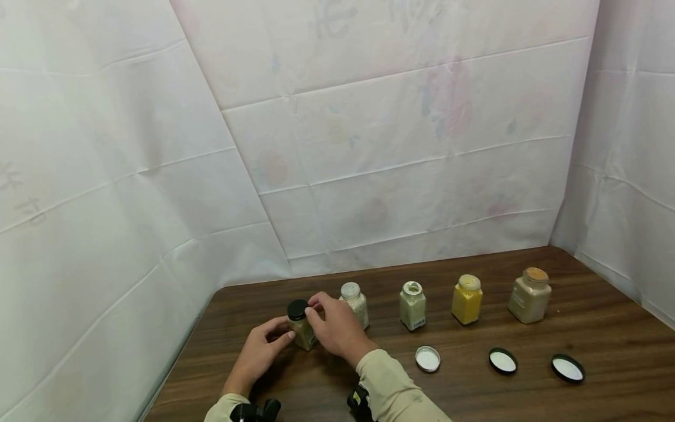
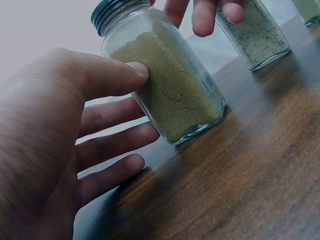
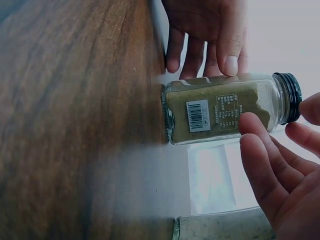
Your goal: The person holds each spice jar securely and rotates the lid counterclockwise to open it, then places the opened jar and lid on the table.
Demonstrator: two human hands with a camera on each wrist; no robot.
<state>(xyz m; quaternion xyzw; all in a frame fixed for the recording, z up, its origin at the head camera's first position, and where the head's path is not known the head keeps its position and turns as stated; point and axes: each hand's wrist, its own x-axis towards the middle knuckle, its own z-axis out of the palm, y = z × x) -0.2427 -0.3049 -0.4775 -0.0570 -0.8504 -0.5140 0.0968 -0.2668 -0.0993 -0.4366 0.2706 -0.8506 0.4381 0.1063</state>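
Note:
A square glass spice jar [image 1: 304,336] of olive-brown powder stands on the table at the left, capped with a black lid [image 1: 297,309]. My left hand [image 1: 259,350] holds its body from the left, with the thumb on the glass and the other fingers behind, as the left wrist view shows. At the lid's right edge, my right hand [image 1: 340,329] pinches with thumb and fingertip, its other fingers beside the glass. A barcode label [image 3: 198,115] shows on the jar in the right wrist view.
To the right stand lidless jars: one with pale flecked contents [image 1: 357,307], a green one [image 1: 412,309], a yellow one [image 1: 466,302] and a tan one [image 1: 529,300]. In front lie three upturned lids, including a white-lined lid [image 1: 428,358]. White sheeting [image 1: 401,146] encloses the table.

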